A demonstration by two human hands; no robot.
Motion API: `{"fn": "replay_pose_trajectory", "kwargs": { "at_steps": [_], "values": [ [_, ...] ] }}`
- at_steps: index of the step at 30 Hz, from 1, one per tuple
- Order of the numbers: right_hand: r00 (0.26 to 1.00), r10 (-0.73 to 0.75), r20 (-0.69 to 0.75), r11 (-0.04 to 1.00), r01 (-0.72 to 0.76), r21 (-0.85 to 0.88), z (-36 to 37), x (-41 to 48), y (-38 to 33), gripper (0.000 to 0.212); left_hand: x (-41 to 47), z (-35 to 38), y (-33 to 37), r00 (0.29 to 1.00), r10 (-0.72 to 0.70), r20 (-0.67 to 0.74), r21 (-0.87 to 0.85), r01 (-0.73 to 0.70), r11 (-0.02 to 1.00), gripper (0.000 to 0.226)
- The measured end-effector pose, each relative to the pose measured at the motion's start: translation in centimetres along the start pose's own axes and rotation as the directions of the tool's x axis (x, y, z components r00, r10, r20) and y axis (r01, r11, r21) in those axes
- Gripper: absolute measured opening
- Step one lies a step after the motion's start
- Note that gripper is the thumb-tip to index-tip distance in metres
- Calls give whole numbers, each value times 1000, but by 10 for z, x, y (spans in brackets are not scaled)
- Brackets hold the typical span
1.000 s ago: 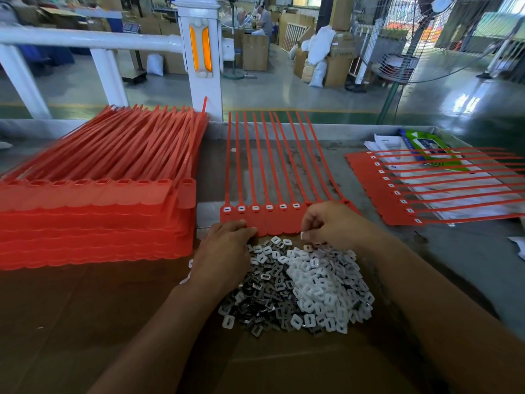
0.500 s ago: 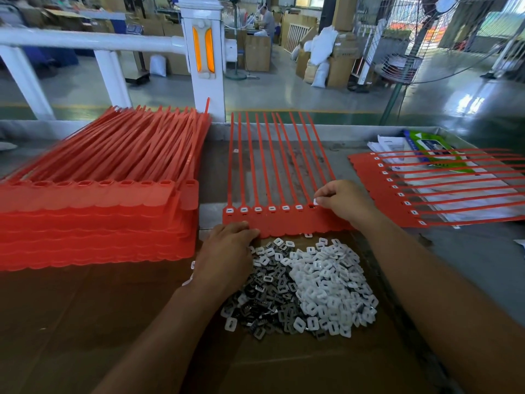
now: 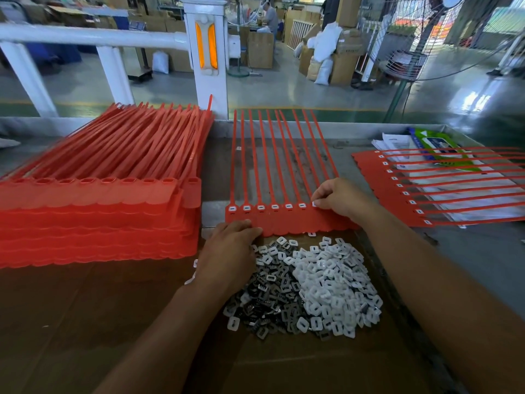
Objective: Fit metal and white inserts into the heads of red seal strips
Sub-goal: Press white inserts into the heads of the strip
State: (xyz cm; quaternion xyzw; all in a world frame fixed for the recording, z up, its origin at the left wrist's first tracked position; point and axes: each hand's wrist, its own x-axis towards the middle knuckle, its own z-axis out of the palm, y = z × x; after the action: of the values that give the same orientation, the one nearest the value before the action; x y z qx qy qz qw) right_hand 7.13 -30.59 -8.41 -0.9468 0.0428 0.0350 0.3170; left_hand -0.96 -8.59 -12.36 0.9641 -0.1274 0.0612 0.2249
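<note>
Red seal strips [image 3: 279, 223], joined in one sheet, are laid just beyond the left hand [image 3: 227, 257], whose fingers are rested loose on the sheet's near edge with nothing visibly grasped. A white insert [image 3: 314, 204] is pinched at the fingertips of the right hand [image 3: 339, 199] over the seventh head. It is best squared to the pocket and pressed straight down until flush, like the six seated left of those fingertips. Tails are pointed away from the fingers, the long axis run toward the far side of the bench [image 3: 468, 251].
</note>
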Motion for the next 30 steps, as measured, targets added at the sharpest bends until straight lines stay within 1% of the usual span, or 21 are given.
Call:
{"fn": "replay_pose_trajectory", "kwargs": {
  "at_steps": [3, 7, 9, 15, 18, 22, 27, 29, 30],
  "values": [
    [1000, -1, -16, 999, 2, 50, 1, 1, 1, 7, 0, 1, 0, 1000, 7, -4, 7, -7, 1000, 47],
    [999, 34, 3, 997, -34, 71, -1, 6, 0, 17, 1, 2, -2, 1000, 14, -11, 15, -14, 1000, 47],
    [997, 71, 23, 996, -72, 46, -3, 9, -2, 23, 1, 2, -2, 1000, 15, -12, 12, -14, 1000, 47],
    [990, 128, 65, 990, -124, -60, -6, 17, -9, 25, 0, 1, -1, 1000, 10, -14, 18, -10, 1000, 47],
    [984, 145, 99, 989, -142, -37, -7, 20, -11, 30, 0, 1, -1, 1000, 15, -19, 15, -14, 1000, 47],
    [982, 157, 107, 987, -153, -49, -9, 20, -14, 31, -1, 1, -1, 1000, 14, -19, 7, -14, 1000, 47],
    [981, 160, 106, 987, -160, -9, -8, 18, -13, 31, -1, 1, -2, 1000, 6, -6, -4, -6, 1000, 48],
    [985, 145, 93, 989, -143, -31, -6, 16, -13, 27, -1, 1, -2, 1000, 4, -4, -3, -4, 1000, 48],
    [988, 139, 70, 989, -135, -52, -4, 15, -12, 22, 0, 2, -2, 1000, 4, -6, -2, -4, 1000, 48]
  ]
}}
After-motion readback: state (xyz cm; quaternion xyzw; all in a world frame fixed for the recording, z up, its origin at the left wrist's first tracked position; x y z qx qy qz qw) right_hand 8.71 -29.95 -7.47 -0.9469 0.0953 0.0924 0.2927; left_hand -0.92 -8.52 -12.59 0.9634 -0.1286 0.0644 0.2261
